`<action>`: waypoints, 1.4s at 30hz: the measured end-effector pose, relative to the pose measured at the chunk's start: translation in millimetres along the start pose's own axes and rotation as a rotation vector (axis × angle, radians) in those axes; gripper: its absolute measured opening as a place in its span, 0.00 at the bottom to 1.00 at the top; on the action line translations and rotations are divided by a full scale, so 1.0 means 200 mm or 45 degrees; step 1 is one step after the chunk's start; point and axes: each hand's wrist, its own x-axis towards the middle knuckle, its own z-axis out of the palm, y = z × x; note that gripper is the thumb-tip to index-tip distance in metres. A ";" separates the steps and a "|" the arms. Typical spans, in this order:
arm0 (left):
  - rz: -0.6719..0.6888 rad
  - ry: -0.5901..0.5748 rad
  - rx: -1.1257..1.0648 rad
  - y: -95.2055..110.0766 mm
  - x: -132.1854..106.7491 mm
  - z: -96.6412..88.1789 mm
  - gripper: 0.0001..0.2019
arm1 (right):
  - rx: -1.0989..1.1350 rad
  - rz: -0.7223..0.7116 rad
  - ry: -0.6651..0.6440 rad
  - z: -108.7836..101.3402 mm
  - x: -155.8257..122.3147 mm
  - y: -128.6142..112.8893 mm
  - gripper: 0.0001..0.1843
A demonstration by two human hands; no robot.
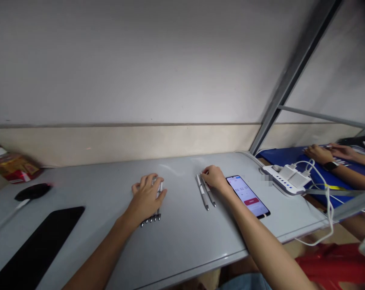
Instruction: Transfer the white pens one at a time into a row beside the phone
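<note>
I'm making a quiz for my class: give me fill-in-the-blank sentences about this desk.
The left hand closes over a bundle of pens whose ____ stick out toward the person.
The right hand touches ____ separate pens.
The phone lies to the ____ of the right hand.
Missing words: tips; two; right.

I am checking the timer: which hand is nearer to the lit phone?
Right. The right hand lies just left of the phone, fingertips on two pens. The left hand is farther left, covering a row of pens.
</note>
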 end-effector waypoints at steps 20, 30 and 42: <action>0.004 0.033 0.081 0.02 -0.01 -0.02 0.09 | -0.006 -0.047 0.049 0.05 0.02 0.01 0.12; 0.046 0.011 -0.012 0.06 -0.02 -0.04 0.13 | -0.009 -0.061 0.041 0.05 0.01 0.01 0.12; 0.111 0.005 -0.052 0.08 -0.03 -0.01 0.11 | -0.024 -0.071 0.160 0.02 -0.01 -0.01 0.14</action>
